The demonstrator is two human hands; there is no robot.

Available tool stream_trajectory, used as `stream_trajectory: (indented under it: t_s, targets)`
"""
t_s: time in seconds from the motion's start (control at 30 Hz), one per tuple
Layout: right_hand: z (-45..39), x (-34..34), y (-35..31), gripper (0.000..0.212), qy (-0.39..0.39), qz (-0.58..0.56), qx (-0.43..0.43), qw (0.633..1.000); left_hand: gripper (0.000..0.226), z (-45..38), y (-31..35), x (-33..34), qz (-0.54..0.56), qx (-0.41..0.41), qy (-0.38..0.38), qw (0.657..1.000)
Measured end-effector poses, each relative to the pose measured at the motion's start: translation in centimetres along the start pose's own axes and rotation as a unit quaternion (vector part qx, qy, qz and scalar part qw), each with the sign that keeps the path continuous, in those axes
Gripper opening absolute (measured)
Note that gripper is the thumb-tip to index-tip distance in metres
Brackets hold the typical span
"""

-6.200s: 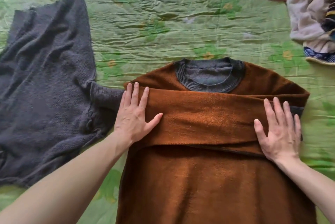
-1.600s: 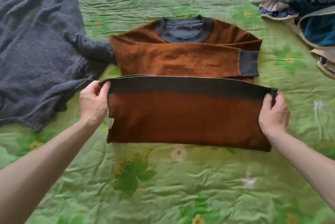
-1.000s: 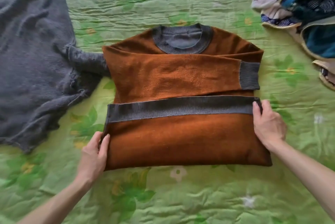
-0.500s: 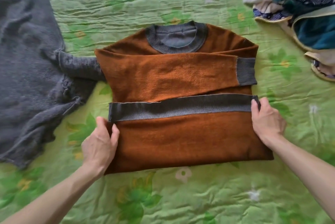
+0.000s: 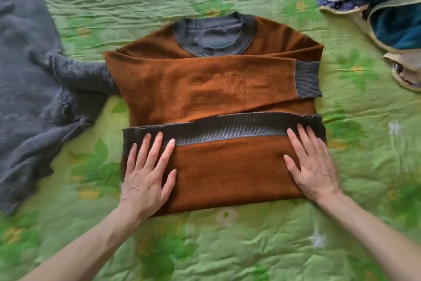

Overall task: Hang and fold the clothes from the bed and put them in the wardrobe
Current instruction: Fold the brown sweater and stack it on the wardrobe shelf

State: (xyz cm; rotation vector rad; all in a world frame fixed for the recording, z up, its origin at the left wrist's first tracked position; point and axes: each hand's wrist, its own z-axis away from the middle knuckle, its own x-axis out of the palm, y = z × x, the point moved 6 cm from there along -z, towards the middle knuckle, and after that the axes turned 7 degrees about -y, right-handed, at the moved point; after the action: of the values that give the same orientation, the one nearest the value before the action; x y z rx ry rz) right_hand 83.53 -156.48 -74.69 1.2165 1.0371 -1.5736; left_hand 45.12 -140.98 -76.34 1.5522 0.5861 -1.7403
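I see the brown sweater (image 5: 205, 85) lying centred on the bed (image 5: 227, 246), its lower half folded up so the grey ribbed hem (image 5: 227, 128) lies just under the crossed sleeve; the layers beneath are hidden. The left hand (image 5: 148, 178) and right hand (image 5: 314, 167) press flat on the fold, each grip fully spread, holding nothing. The green floral quilt is wrinkled. A grey knit (image 5: 29, 89) is cut off at left, and a clothes pile (image 5: 376, 3) at upper right.
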Motion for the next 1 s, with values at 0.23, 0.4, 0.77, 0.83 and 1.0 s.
stream_trajectory:
  t_s: [0.23, 0.4, 0.77, 0.83, 1.0]
  targets:
    - [-0.5, -1.0, -1.0, 0.065, 0.020, 0.012, -0.039, 0.999, 0.073, -1.9, 0.9, -1.6, -0.031, 0.043, -0.018, 0.998]
    - [-5.8, -3.3, -3.3, 0.066, 0.055, -0.056, -0.074, 0.994, 0.070, -5.4, 0.2, -2.5, -0.029, 0.015, -0.026, 0.999]
    - [-26.7, -9.2, 0.0, 0.071, -0.012, -0.073, 0.005, 0.997, 0.062, -21.3, -7.5, -9.6, 0.047, -0.148, 0.038, 0.987]
    - [-29.5, -9.5, 1.0, 0.074, -0.047, -0.075, 0.014, 0.996, 0.063, -24.0, -9.2, -10.1, 0.079, -0.192, 0.019, 0.978]
    - [-32.8, -11.0, 1.4, 0.048, -0.077, -0.161, -0.031, 0.983, 0.057, -27.2, -10.4, -11.8, 0.083, -0.062, -0.021, 0.994]
